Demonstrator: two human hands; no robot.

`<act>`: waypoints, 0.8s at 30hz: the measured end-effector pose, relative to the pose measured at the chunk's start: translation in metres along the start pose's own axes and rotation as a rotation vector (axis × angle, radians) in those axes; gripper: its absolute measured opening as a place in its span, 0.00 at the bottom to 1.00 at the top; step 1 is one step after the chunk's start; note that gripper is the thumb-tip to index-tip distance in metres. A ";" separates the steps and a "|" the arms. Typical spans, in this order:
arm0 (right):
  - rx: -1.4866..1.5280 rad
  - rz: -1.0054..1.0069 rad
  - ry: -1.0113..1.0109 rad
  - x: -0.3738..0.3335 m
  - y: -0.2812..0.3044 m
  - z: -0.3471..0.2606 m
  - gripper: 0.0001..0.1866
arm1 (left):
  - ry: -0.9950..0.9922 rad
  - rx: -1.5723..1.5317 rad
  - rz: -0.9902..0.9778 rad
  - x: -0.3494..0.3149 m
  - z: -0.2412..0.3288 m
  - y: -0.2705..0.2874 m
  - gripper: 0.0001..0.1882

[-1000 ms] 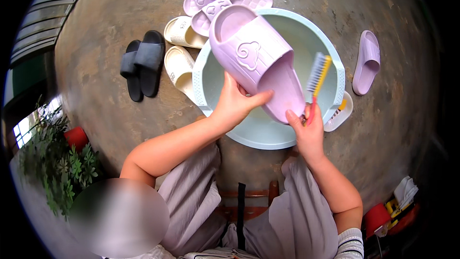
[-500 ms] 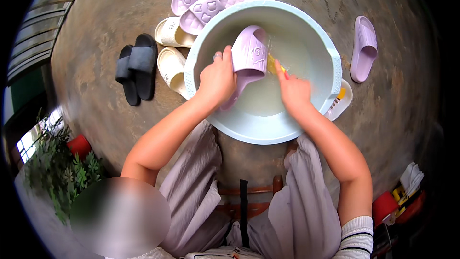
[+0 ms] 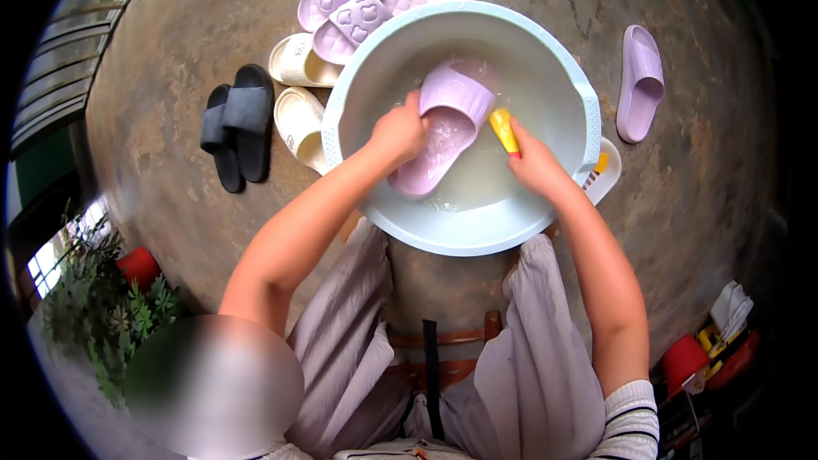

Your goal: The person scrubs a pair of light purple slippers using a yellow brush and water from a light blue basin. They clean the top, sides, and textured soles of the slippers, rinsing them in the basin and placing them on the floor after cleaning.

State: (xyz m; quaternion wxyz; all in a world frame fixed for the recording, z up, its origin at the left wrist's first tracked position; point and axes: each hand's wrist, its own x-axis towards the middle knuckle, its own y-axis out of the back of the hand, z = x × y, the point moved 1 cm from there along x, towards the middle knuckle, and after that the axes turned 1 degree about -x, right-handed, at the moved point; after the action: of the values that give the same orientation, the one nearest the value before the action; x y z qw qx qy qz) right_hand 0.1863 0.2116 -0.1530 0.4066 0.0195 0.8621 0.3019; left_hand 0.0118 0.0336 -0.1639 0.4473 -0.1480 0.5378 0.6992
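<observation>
A pale blue basin (image 3: 477, 243) of cloudy water stands in front of my knees. My left hand (image 3: 400, 132) is closed on the side of a lilac slipper (image 3: 458, 98), which lies partly in the water with its heel toward me and water pooled on its footbed. My right hand (image 3: 537, 160) grips a brush with a yellow and red handle (image 3: 503, 128), just right of the slipper's strap. The brush's bristles do not show.
Left of the basin lie a lilac pair (image 3: 358, 17), a cream pair (image 3: 300, 123) and a black pair of slippers (image 3: 251, 123). A single lilac slipper (image 3: 641, 85) lies to the right. A white dish (image 3: 607, 172) holding something orange sits against the basin. A potted plant (image 3: 111, 315) is at lower left.
The lilac slipper has been lowered and tipped, so its footbed now shows with water on it. My right hand has drawn the brush slightly away from it, and more of the yellow handle shows.
</observation>
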 end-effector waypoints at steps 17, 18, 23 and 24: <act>-0.155 0.644 0.618 -0.029 0.088 -0.043 0.21 | -0.262 -0.880 -0.354 -0.072 0.005 0.104 0.30; -0.135 0.619 0.671 -0.029 0.091 -0.045 0.21 | -0.266 -0.881 -0.397 -0.071 0.006 0.102 0.30; -0.073 0.530 0.783 -0.025 0.086 -0.054 0.17 | -0.250 -0.802 -0.478 -0.072 0.006 0.102 0.35; -0.069 0.539 0.787 -0.024 0.088 -0.050 0.17 | -0.260 -0.770 -0.464 -0.073 0.004 0.103 0.35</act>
State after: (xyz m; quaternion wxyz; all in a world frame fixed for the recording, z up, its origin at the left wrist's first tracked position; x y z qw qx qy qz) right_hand 0.1484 0.2519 -0.0648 -0.0433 0.1132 0.9042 0.4095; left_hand -0.0274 0.0010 -0.0481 0.5680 -0.3308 0.1312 0.7421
